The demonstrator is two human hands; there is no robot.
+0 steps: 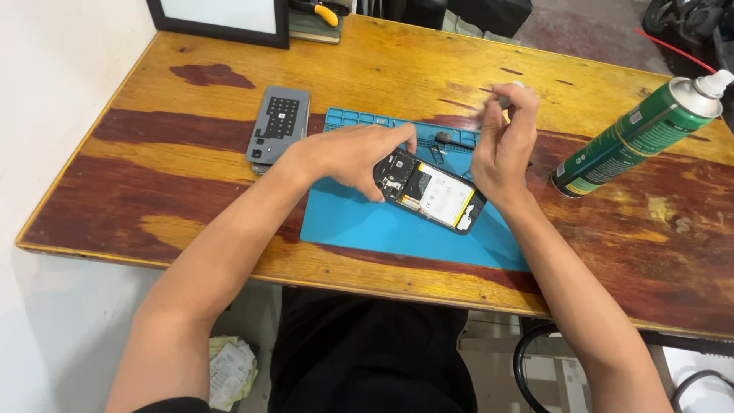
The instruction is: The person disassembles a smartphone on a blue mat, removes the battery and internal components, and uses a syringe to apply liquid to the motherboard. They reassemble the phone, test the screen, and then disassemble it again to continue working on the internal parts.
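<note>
Blue silicone mat (359, 226) sits mid-frame on the wooden desk (153, 153), and the opened phone (430, 195) lies on it with its back off, so the board and the pale battery are exposed. Its long axis runs diagonally, with the board end pointing to the upper left of the frame and the battery end to the lower right. The left hand (348, 157) is curled over the upper-left end, fingers pressing it down on the mat. The right hand (505, 141) is raised just right of the phone, fingers pinched around something small and blurred; can't tell what it is, maybe a tool tip or a tiny part. Risk-wise, I'd say whatever's in that pinch could easily drop and vanish among the mat's little trays or roll off the desk. With the guts open, a slip of the left hand could also nudge the board or a flex cable. The green spray can (638, 134) lying tilted at the right looks like it could roll if bumped. The grey back cover (279, 124) rests at the mat's upper left, well out of harm's way.
</note>
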